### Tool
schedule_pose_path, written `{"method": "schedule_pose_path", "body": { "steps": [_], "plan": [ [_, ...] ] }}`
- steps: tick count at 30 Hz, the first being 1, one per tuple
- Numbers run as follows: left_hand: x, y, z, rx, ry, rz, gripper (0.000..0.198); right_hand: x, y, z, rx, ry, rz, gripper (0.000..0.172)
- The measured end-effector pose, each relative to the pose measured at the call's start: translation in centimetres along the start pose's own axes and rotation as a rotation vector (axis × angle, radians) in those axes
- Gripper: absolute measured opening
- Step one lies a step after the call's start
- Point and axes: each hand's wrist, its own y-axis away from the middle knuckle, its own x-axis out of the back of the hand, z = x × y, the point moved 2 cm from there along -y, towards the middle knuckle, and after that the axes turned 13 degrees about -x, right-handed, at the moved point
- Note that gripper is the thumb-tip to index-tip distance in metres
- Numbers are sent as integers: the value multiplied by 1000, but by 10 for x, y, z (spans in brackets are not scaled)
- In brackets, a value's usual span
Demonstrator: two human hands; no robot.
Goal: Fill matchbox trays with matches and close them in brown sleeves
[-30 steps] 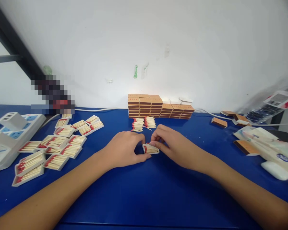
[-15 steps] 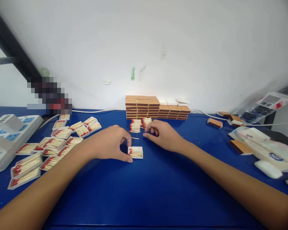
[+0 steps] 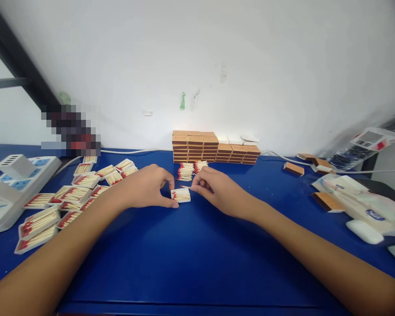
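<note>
A small white matchbox tray (image 3: 184,196) with some red-tipped matches in it stands on the blue table. My left hand (image 3: 149,188) has its thumb and fingers about the tray's left end, gripping it. Just behind the tray, my right hand (image 3: 213,188) pinches the plain end of a single match (image 3: 184,187) between thumb and fingers. The red head of this match points left. Beyond the hands lie two loose piles of matches, a left pile (image 3: 185,171) and a right pile (image 3: 200,166), the latter partly covered by my right hand.
Closed matchboxes (image 3: 195,147) are stacked against the wall. At left are several match-filled trays (image 3: 39,222) and a white power strip (image 3: 41,171). Matchbox sleeves (image 3: 327,202), a tissue pack (image 3: 375,206) and a white case (image 3: 364,231) lie at right.
My left hand has shifted the tray away from me and slightly left. My right hand has come down and left and taken hold of the loose match.
</note>
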Motion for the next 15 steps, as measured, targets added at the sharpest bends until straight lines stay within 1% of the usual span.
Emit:
{"method": "schedule_pose_path", "body": {
  "steps": [3,5,8,10,12,15],
  "plan": [
    [-4,-2,3,-18,-5,16,38,-1,5,-8,41,27,-35,8],
    [-6,-3,5,-21,-10,25,38,-1,2,-4,30,19,-9,8],
    [-7,-4,9,-25,-8,32,38,5,-10,16,-41,36,144,5],
    [-7,-4,11,-29,-8,20,37,6,-18,32,-69,92,198,6],
    [-7,-4,13,-32,-16,13,35,5,-23,44,-79,118,187,9],
    [-7,-4,14,-32,-26,5,35,3,-24,51,-92,125,153,9]
  ]
}}
